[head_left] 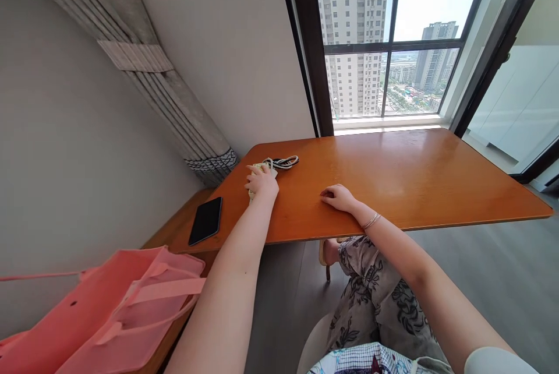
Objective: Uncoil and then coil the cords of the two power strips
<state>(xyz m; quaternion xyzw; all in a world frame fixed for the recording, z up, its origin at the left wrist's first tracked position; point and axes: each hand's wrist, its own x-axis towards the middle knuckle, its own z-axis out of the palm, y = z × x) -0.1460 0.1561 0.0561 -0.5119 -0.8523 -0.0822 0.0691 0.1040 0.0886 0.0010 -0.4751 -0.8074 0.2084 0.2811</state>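
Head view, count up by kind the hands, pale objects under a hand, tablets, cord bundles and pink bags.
Hands, left hand and right hand: 2
Pale object under the left hand: 1
Tablet: 1
Cord bundle: 1
Pink bag: 1
Total: 6

The worktop [437, 182] is smooth, glossy wood, shiniest toward its far edge. By its left edge, the tablet [205, 221] has a smooth face; the cable [279, 163] looks plastic-coated. The curtain [174, 107] is matt cloth, the bracelet [372, 221] shiny metal.

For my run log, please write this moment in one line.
left hand: on pale object | cord: beside left hand | right hand: on table | tablet: on table
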